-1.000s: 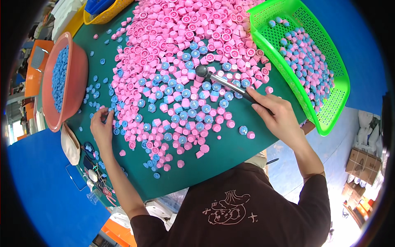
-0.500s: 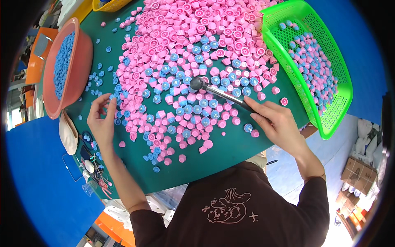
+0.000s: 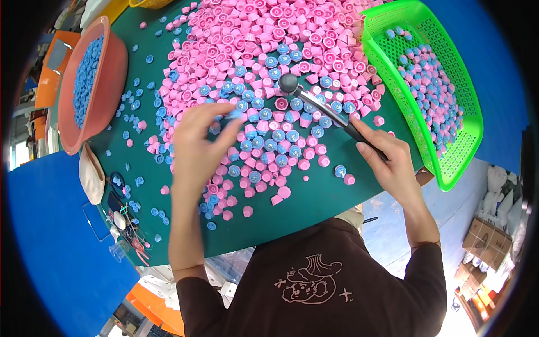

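My right hand point(image 3: 390, 163) is wrapped round the black grip of a small hammer point(image 3: 323, 106). Its round dark head hovers above the pieces at the middle of the table. Blurred by motion, my left hand point(image 3: 197, 137) pinches a small blue plastic cap point(image 3: 234, 114) between thumb and fingers, over the left part of the spread. Around both hands lie many small pink plastic cups point(image 3: 264, 28), heaped high at the far side. Toward the middle, several cups carry blue caps on top, such as the capped cup point(image 3: 279, 135) below the hammer head.
A salmon-coloured basin point(image 3: 115, 67) of blue caps stands at the left edge. At the right, a green plastic basket point(image 3: 469, 121) holds capped pink-and-blue pieces. Loose blue caps dot the green tabletop point(image 3: 292, 219). Cords and small tools point(image 3: 132, 224) lie at the near left.
My left hand has moved right from the loose caps, over the pink cups, with a blue cap in its fingers. The hammer head has shifted slightly right and farther away.
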### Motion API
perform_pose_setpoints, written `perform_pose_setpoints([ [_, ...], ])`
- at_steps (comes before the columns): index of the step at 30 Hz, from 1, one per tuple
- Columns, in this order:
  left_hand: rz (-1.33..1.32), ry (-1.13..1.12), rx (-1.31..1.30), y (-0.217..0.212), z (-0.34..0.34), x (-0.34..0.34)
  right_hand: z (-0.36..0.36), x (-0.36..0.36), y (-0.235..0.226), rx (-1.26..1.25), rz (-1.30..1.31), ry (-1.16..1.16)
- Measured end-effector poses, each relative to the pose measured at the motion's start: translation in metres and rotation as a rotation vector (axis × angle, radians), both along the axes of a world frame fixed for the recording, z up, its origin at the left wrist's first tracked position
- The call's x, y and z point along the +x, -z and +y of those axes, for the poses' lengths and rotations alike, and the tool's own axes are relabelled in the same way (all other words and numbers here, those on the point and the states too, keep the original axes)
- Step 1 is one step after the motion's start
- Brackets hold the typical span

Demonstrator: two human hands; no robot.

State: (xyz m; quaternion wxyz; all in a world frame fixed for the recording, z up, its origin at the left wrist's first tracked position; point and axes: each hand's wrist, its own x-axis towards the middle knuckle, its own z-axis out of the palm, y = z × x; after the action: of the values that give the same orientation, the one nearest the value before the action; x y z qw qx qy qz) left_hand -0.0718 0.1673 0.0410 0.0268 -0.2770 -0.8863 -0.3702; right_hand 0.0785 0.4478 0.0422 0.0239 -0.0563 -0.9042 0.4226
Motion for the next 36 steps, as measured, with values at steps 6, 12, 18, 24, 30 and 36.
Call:
perform_pose_setpoints([
  [6, 0.163, 0.254, -0.036, 0.024, 0.052, -0.009, 0.000, 0.005, 0.000, -0.079, -0.029, 0.035],
  [12, 0.066, 0.292, -0.176, 0.031, 0.061, -0.015, 0.007, 0.012, 0.007, -0.075, -0.025, 0.046],
  [18, 0.041, 0.262, -0.173, 0.031, 0.056, -0.017, 0.004, 0.011, 0.008, -0.063, -0.028, -0.002],
  [24, 0.004, 0.004, -0.043, -0.002, 0.006, -0.020, -0.006, 0.003, -0.005, 0.061, 0.035, -0.074],
  [30, -0.018, -0.485, -0.082, -0.016, -0.119, -0.023, -0.004, -0.002, -0.003, 0.048, 0.029, -0.069],
  [36, 0.039, -0.501, -0.217, 0.021, -0.167, -0.046, 0.001, 0.001, 0.000, -0.135, -0.069, 0.129],
])
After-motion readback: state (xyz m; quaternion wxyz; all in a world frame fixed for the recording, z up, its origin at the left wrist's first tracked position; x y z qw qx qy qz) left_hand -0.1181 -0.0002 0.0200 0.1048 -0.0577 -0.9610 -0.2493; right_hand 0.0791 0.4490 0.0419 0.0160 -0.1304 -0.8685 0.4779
